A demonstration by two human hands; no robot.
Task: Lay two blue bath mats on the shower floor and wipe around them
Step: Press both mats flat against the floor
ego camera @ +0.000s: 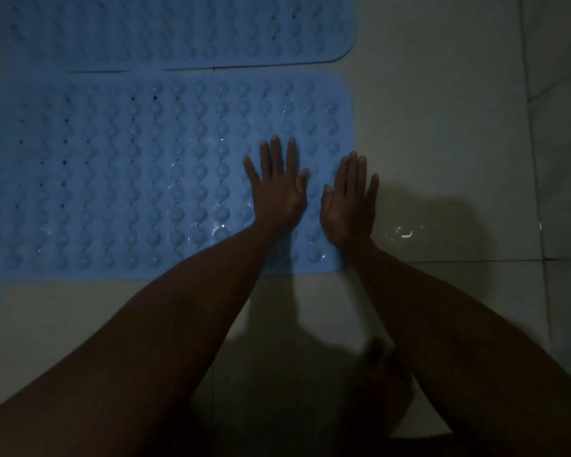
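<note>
Two blue bath mats with rows of bumps and small holes lie flat side by side on the pale tiled shower floor (442,110). The far mat (178,28) fills the top of the view. The near mat (129,176) spreads across the left and middle. My left hand (277,189) presses flat on the near mat near its right end, fingers straight and spread. My right hand (350,199) lies flat beside it at the mat's right edge, fingers straight and together. Neither hand holds anything.
The light is dim. Water glints on the near mat and in a small puddle (404,232) on the tile right of my right hand. My foot (386,374) stands in shadow on the tile below. Grout lines run along the right side.
</note>
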